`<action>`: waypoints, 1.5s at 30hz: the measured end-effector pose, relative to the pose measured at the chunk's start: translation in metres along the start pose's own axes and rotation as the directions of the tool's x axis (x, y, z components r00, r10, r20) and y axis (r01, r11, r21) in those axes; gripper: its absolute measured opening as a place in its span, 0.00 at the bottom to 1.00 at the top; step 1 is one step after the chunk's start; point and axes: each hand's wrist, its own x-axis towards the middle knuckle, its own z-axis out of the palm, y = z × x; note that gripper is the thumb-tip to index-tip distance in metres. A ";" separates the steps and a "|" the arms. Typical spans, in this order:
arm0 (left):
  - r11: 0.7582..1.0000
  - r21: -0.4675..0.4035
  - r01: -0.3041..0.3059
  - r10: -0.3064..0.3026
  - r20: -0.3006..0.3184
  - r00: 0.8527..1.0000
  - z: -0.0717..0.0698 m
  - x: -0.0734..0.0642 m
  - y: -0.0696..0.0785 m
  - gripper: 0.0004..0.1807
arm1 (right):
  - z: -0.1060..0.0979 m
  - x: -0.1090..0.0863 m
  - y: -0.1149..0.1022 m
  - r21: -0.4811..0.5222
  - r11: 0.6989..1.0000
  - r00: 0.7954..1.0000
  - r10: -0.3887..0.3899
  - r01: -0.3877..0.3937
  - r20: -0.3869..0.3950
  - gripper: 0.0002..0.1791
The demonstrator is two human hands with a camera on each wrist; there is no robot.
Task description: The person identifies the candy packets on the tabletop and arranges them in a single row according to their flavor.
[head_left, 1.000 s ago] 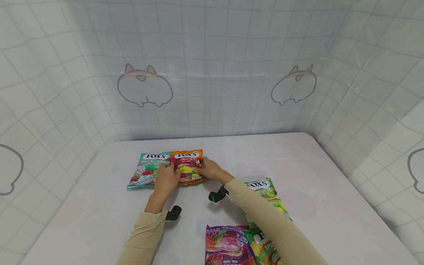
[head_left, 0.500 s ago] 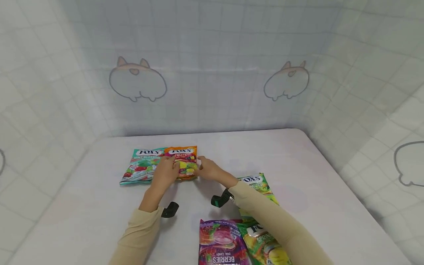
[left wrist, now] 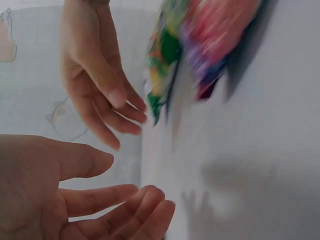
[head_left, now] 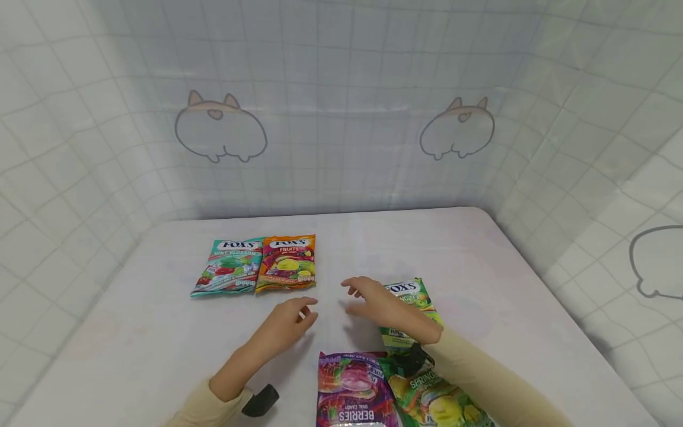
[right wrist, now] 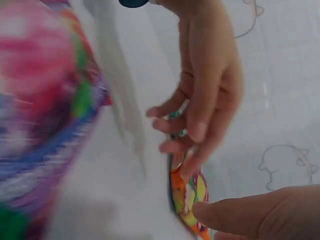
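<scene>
Both hands hover over the table with loosely bent fingers and nothing between them. In the head view the left hand [head_left: 285, 325] is in front of the orange Fox's Fruits candy bag [head_left: 288, 263], apart from it. A teal Mint Blossom candy bag [head_left: 230, 267] lies against the orange bag's left side. The right hand [head_left: 376, 301] is partly over a green-yellow Fox's candy bag [head_left: 408, 290], whose middle it hides; whether they touch I cannot tell. Nearer me lie a purple Berries candy bag [head_left: 354, 388] and a green Spring candy bag [head_left: 437, 397], partly covered by the right sleeve.
The white table [head_left: 133, 344] has a rounded far corner at the right. A pale grid-patterned curtain [head_left: 341, 130] rises behind it and along both sides. Black wrist camera mounts [head_left: 260, 401] stick out at the wrists.
Both hands have let go of the orange bag and drawn back toward me, the right one also moving right. The orange bag stays beside the teal one.
</scene>
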 end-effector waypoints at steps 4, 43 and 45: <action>0.999 -0.040 -0.030 0.032 0.040 0.999 0.012 -0.007 0.002 0.17 | -0.006 -0.031 0.012 -0.065 0.998 0.996 -0.011 0.006 -0.084 0.26; 0.881 -0.471 0.044 0.107 0.289 0.951 0.080 0.053 0.052 0.53 | -0.049 -0.108 0.106 0.408 0.862 0.932 0.357 -0.302 -0.064 0.42; 0.859 -0.509 0.058 0.111 0.295 0.949 0.080 0.053 0.052 0.55 | -0.048 -0.108 0.107 0.407 0.863 0.929 0.360 -0.298 -0.082 0.43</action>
